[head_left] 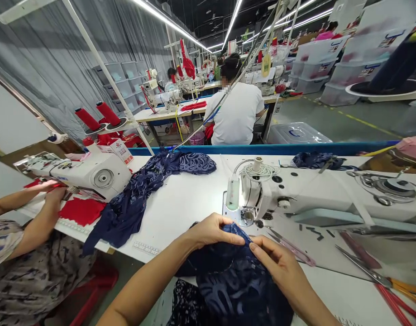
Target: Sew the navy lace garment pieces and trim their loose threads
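Observation:
A piece of dark navy patterned fabric lies bunched at the near edge of the white table. My left hand pinches its upper edge from the left, fingers curled over the cloth. My right hand pinches the same edge from the right, thumb and forefinger closed on it. Both hands sit just in front of the needle area of a white sewing machine, whose lamp lights the table.
A longer heap of navy fabric trails across the table to the left. Small pink-handled snips and scissors lie to the right. On the left a co-worker's hands work red cloth at another sewing machine. Another person sits ahead.

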Demonstrator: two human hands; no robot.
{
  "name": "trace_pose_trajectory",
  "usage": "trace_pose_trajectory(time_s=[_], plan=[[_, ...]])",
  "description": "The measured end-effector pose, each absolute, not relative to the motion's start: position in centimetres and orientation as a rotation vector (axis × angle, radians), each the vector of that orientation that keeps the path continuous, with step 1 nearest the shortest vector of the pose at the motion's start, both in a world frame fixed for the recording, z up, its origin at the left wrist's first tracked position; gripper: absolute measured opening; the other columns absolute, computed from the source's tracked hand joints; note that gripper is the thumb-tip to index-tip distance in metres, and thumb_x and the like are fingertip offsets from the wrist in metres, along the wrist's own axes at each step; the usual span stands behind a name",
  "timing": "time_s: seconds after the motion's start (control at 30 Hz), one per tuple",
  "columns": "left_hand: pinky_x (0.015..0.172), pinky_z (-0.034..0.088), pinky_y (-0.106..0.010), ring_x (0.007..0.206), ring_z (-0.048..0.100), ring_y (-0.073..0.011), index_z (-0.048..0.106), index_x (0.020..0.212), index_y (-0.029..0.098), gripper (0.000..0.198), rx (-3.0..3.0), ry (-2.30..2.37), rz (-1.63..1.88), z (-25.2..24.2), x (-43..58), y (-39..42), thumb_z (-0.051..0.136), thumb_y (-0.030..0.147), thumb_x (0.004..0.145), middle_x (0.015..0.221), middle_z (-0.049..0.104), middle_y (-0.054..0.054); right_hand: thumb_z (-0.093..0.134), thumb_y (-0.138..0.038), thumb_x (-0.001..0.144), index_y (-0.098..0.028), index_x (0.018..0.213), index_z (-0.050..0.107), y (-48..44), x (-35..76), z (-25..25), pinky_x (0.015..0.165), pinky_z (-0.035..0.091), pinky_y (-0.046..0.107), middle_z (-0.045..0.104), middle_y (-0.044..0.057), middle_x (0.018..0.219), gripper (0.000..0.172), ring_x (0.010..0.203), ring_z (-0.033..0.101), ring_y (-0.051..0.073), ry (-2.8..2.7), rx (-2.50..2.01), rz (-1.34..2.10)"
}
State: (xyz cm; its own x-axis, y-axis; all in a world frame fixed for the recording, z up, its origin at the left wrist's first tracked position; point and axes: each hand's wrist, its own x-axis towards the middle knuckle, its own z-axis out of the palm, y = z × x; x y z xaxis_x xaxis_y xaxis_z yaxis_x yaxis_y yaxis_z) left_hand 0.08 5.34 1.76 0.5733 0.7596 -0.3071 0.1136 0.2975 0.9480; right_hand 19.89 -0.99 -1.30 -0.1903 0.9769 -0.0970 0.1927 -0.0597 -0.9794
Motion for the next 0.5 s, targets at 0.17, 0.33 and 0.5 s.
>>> trace_pose_trajectory(time_s=[0.17, 0.33, 0.5], plan=[[0.057, 0.04, -0.023, 0.058, 0.051, -0.0096, 0.069, 0.077, 0.012, 0.036, 1.111, 0.905, 0.534, 0.1, 1.6, 4.7, 0.084, 0.043, 0.063, 0.067, 0.061, 0.001, 0.058, -0.055, 0.084, -0.022, 0.077, 0.064, -1.8, 21.1, -1.7, 0.057, 0.04, 0.024, 0.055, -0.001, 0.07, 0.035, 0.066, 0.049, 0.015, -1.388, -1.333, 1.424], [0.057, 0.041, -0.024, 0.058, 0.053, -0.0106, 0.07, 0.077, 0.012, 0.039, 1.091, 0.893, 0.429, -0.7, 2.4, 4.5, 0.087, 0.04, 0.057, 0.067, 0.063, 0.0, 0.052, -0.055, 0.09, -0.022, 0.083, 0.067, -2.6, 21.4, -2.1, 0.06, 0.045, 0.026, 0.061, 0.0, 0.073, 0.036, 0.069, 0.057, 0.017, -1.491, -1.41, 1.329], [0.06, 0.043, -0.025, 0.061, 0.057, -0.0125, 0.071, 0.077, 0.012, 0.039, 1.107, 0.946, 0.472, -0.8, 2.4, 4.5, 0.086, 0.042, 0.058, 0.068, 0.064, -0.001, 0.048, -0.039, 0.096, -0.03, 0.113, 0.063, -4.6, 26.4, -4.2, 0.08, 0.053, 0.034, 0.069, 0.004, 0.107, 0.025, 0.096, 0.066, 0.024, -1.87, -1.483, 0.445]])
